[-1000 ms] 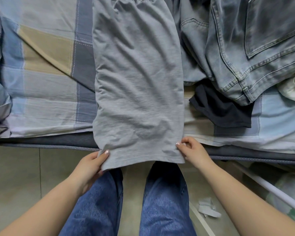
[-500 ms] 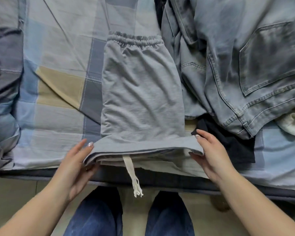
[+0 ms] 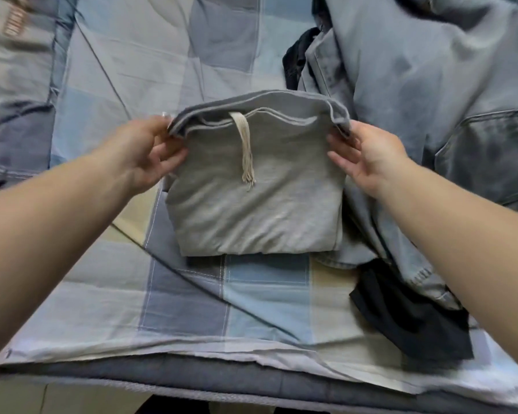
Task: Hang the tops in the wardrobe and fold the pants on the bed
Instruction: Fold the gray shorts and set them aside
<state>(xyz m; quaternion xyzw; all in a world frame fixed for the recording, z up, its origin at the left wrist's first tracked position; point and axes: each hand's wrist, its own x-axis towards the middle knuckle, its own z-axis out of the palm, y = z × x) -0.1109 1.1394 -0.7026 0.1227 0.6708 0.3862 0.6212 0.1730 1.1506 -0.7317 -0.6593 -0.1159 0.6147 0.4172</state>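
Grey drawstring pants (image 3: 257, 198) lie folded into a squarish bundle in the middle of the checked bedspread (image 3: 192, 303). A pale drawstring (image 3: 245, 150) hangs over the top layer. My left hand (image 3: 150, 153) pinches the far left corner of the folded-over layer. My right hand (image 3: 368, 156) holds the far right corner, thumb under the cloth edge. Both far corners are slightly lifted off the bundle.
Light blue jeans (image 3: 431, 109) are heaped on the right of the bed, touching the grey bundle. A dark garment (image 3: 413, 315) lies at the near right, partly under the jeans. A beige garment (image 3: 15, 40) lies at the far left. The bed's front edge (image 3: 192, 380) runs along the bottom.
Both hands carried the hem end of the grey pants away from the bed edge and folded it over toward the waistband. The drawstring now lies on top.
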